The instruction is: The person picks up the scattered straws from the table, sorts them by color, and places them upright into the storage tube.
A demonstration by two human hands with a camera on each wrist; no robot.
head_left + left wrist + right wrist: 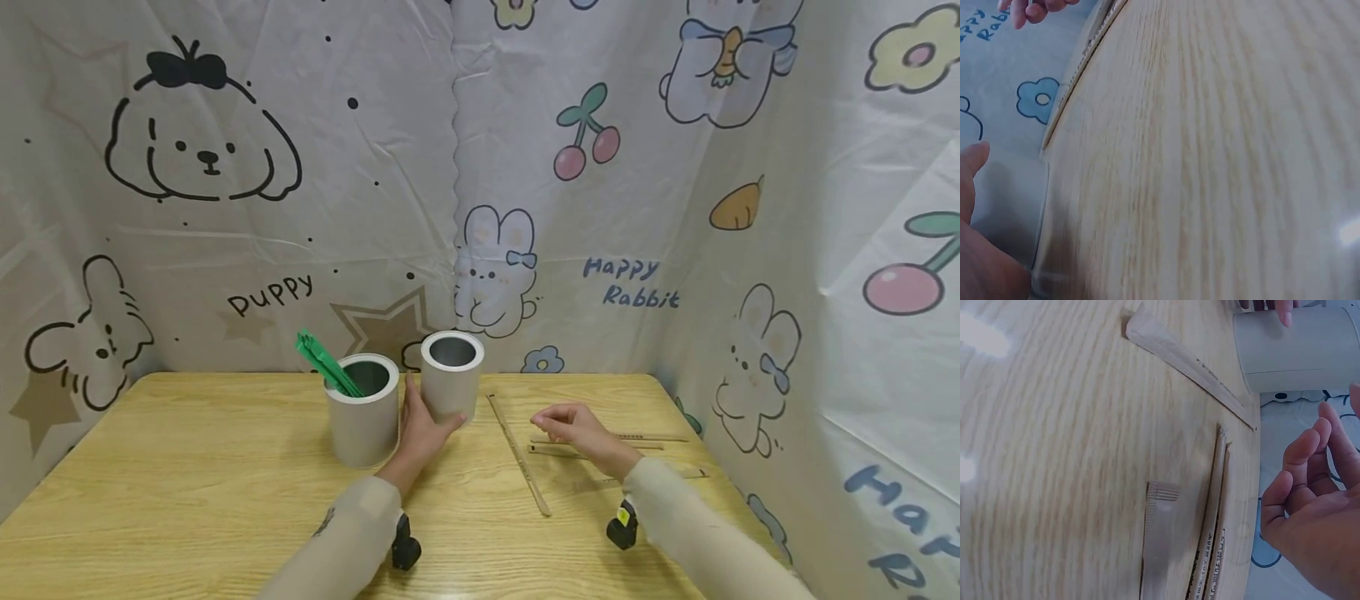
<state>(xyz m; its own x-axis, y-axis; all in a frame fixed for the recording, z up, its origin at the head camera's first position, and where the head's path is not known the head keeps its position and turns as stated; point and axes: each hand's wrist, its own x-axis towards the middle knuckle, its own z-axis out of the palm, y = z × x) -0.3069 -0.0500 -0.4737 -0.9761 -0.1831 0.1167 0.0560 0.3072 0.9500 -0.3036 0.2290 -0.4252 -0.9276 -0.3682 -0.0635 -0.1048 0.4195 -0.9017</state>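
Smaller white canister (452,387) upright near the table's back edge, left hand (424,432) gripping it, thumb across the front. Right hand (583,428) to its right, fingers loosely bent, nothing visible in them. Slanted paper-wrapped stick (519,454) lies between canister and right hand; three more wrapped sticks (555,452) lie around and beneath that hand. Larger canister (363,429) just left, green bundle (324,362) leaning inside. Wood-grain table (225,467), cartoon-print curtain (405,125) behind.
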